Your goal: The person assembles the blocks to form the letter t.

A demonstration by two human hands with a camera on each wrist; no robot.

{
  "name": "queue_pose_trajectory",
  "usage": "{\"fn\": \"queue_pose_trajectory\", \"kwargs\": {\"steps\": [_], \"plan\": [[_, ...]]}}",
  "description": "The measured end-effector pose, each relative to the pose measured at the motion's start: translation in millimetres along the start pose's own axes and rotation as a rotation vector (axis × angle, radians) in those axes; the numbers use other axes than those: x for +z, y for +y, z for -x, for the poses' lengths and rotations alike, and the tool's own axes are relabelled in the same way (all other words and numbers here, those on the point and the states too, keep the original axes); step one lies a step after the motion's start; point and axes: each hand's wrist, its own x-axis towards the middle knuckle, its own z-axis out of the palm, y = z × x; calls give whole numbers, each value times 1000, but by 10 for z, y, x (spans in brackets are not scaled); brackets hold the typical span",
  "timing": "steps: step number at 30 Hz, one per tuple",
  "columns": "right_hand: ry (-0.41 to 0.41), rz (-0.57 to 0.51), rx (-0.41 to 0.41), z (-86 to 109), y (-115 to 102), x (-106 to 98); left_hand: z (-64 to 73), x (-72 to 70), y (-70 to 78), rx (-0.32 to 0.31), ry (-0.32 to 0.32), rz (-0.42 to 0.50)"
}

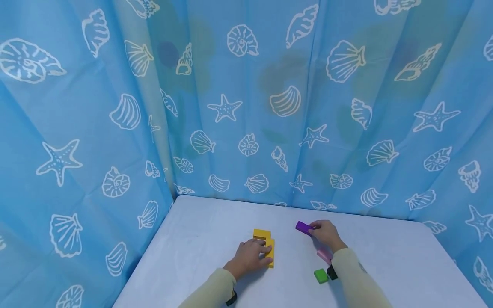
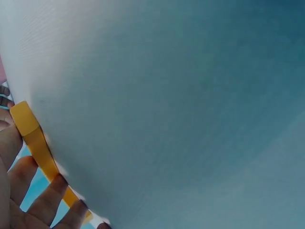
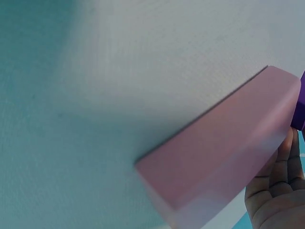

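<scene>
My left hand (image 1: 249, 256) lies beside a long yellow block (image 1: 271, 250) on the white table, its thumb and fingers holding it along the near side. A second yellow block (image 1: 262, 233) sits crosswise at the far end of the first. In the left wrist view, several fingertips touch the side of the yellow block (image 2: 40, 152). My right hand (image 1: 326, 234) pinches the right end of a purple block (image 1: 302, 227), farther back and to the right. Only a sliver of the purple block (image 3: 300, 107) shows in the right wrist view.
Under the right forearm lies a pink block (image 1: 324, 256), large in the right wrist view. A green block (image 1: 321, 276) is nearer the front, by the dark wrist strap. A blue curtain (image 1: 246, 107) with shell prints borders the white table (image 1: 208, 222) at the back and sides.
</scene>
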Motion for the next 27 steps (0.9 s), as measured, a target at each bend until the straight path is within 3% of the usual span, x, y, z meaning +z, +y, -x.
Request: {"fn": "queue_pose_trajectory", "kwargs": {"steps": [7, 21, 27], "plan": [[-13, -3, 6, 14, 43, 58, 50, 51, -36, -4, -1, 7], [-2, 7, 14, -58, 25, -11, -20, 12, -30, 12, 17, -29], [-6, 56, -49, -44, -32, -10, -7, 3, -7, 17, 16, -31]]}}
